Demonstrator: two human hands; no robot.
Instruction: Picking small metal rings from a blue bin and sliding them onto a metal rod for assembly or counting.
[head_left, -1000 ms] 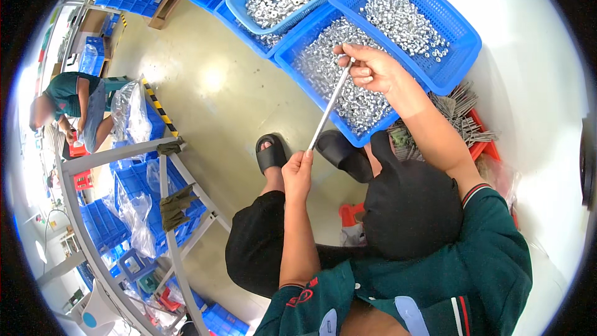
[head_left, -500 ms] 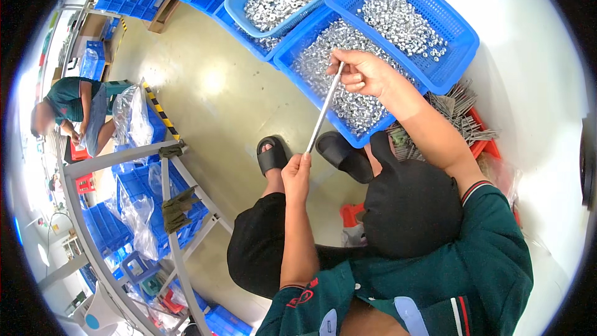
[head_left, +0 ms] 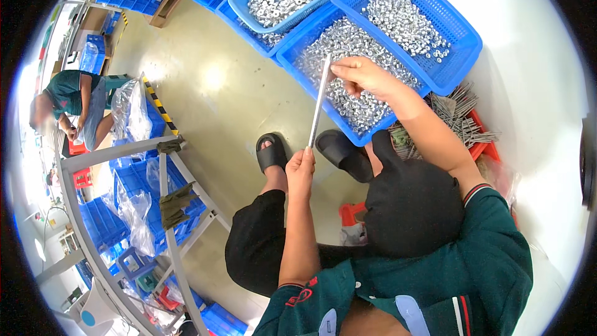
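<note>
Left hand (head_left: 300, 165) pinched on rod (head_left: 319, 101) bottom, right hand (head_left: 364, 74) closed at top over nuts (head_left: 348, 87). Probably stiff, light, slick; grip ends.

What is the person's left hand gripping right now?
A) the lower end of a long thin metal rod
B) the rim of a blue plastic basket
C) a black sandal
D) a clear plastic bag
A: the left hand pinches the lower end of the long thin metal rod, while the right hand holds its upper end above the blue plastic basket of small silvery metal parts.
</note>
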